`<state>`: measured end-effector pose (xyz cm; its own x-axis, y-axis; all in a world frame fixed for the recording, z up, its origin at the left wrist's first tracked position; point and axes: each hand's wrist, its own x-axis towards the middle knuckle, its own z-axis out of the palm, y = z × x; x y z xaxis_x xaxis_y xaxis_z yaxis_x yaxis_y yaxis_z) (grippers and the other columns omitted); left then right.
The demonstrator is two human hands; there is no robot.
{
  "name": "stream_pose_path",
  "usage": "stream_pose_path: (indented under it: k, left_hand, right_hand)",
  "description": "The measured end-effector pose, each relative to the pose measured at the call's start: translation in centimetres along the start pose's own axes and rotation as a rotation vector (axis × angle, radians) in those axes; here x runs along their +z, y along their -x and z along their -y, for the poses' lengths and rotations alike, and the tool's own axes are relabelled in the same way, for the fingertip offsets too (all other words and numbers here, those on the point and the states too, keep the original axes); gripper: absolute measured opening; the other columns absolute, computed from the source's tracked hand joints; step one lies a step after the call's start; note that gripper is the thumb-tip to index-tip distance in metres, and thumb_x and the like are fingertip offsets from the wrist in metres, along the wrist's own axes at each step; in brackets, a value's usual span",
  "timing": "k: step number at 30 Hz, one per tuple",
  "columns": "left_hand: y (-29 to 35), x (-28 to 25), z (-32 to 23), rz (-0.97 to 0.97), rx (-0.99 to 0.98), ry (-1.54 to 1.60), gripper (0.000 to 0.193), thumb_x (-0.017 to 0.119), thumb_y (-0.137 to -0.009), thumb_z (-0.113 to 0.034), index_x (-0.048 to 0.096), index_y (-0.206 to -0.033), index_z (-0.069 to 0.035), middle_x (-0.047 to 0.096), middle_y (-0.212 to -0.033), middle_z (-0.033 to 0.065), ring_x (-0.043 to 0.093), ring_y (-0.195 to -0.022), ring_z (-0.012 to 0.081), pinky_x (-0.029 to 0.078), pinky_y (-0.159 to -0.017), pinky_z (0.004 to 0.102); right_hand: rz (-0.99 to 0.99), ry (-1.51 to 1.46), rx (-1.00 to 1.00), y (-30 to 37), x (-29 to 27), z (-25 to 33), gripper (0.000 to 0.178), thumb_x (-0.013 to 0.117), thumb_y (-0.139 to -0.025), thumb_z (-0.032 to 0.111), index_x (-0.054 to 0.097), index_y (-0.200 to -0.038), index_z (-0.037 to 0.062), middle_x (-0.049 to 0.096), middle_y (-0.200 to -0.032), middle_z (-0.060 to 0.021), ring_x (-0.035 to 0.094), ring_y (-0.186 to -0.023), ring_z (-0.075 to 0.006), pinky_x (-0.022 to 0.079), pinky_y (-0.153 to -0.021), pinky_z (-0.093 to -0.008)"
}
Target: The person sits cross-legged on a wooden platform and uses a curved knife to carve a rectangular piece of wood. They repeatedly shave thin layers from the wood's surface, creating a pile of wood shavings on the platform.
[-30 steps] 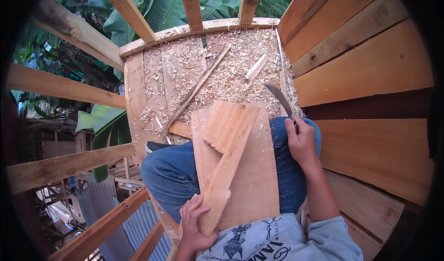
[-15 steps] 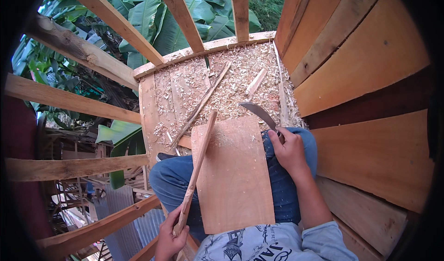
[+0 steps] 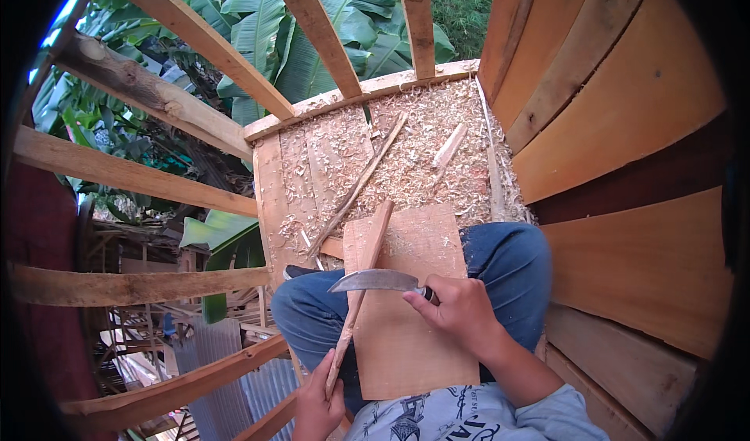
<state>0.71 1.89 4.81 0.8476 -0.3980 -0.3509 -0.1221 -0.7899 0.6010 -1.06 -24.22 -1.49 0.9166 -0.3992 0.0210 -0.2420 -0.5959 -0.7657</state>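
My left hand (image 3: 319, 398) is closed around the lower end of a long wooden stick (image 3: 380, 234), which slants up and away across the left part of a flat board (image 3: 414, 339). That board lies over my lap, between my bent knees. In my right hand (image 3: 457, 308) is a knife (image 3: 373, 280) with a curved blade, gripped by its dark handle. The blade points left and crosses the stick about midway along it. Whether the edge touches the wood I cannot tell.
Wood shavings (image 3: 422, 160) cover the plank floor ahead, with a thin stick (image 3: 363, 179) and a short wood piece (image 3: 450, 146) lying among them. A slatted railing (image 3: 203, 44) runs along the left and far sides. A plank wall (image 3: 625, 148) stands on the right.
My right hand has brought the knife left and nearer, from beyond my right knee to across the stick. The stick stays in my left hand. The whole view has shifted slightly.
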Motion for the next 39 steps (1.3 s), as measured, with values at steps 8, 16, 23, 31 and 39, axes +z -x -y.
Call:
stream_pose_path:
  k: [8,16,23,31,39]
  left_hand:
    - [-0.1,0.5,-0.3,-0.015,0.027,0.01,0.054,0.056,-0.077,0.006,0.05,-0.13,0.0,0.064,-0.108,0.0233,0.066,-0.096,0.032,0.051,-0.079,0.0339]
    - [0.0,1.1,0.7,-0.062,0.136,-0.038,0.055,0.057,-0.076,0.006,0.051,-0.13,-0.001,0.061,-0.115,0.0231,0.064,-0.104,0.0331,0.05,-0.084,0.0349]
    - [-0.1,1.0,1.0,-0.059,0.138,0.009,0.055,0.058,-0.075,0.006,0.052,-0.129,-0.002,0.061,-0.118,0.0217,0.063,-0.105,0.0346,0.05,-0.087,0.0354]
    - [0.1,1.4,0.2,-0.075,0.131,-0.04,0.054,0.06,-0.073,0.005,0.054,-0.126,-0.002,0.059,-0.121,0.0227,0.06,-0.11,0.0354,0.051,-0.088,0.0376]
    - [0.1,1.4,0.8,-0.102,0.153,-0.011,0.053,0.061,-0.072,0.005,0.056,-0.125,-0.002,0.06,-0.119,0.0224,0.062,-0.107,0.0355,0.052,-0.086,0.0359]
  right_hand:
    - [-0.012,0.243,-0.047,-2.5,-1.2,-0.5,0.051,0.063,-0.082,0.052,0.058,-0.059,0.0069,0.054,-0.049,-0.01,0.058,-0.046,-0.0279,0.045,-0.043,-0.0376]
    - [-0.145,0.314,0.078,-4.9,-2.3,-2.4,0.054,0.063,-0.082,0.052,0.057,-0.059,0.0046,0.054,-0.05,-0.0122,0.058,-0.048,-0.0314,0.044,-0.045,-0.0394]
    - [0.003,0.259,-0.025,-2.7,-1.2,0.6,0.054,0.064,-0.082,0.052,0.055,-0.057,0.0055,0.054,-0.05,-0.0116,0.059,-0.048,-0.0299,0.044,-0.044,-0.0383]
    - [-0.084,0.38,0.02,-5.0,-2.3,-2.9,0.055,0.063,-0.081,0.055,0.054,-0.055,0.0065,0.053,-0.049,-0.0107,0.058,-0.047,-0.0294,0.045,-0.046,-0.039]
    - [-0.329,0.302,0.344,-6.0,-5.6,-7.0,0.055,0.064,-0.084,0.047,0.054,-0.06,-0.0012,0.051,-0.05,-0.0164,0.057,-0.049,-0.0324,0.043,-0.047,-0.0393]
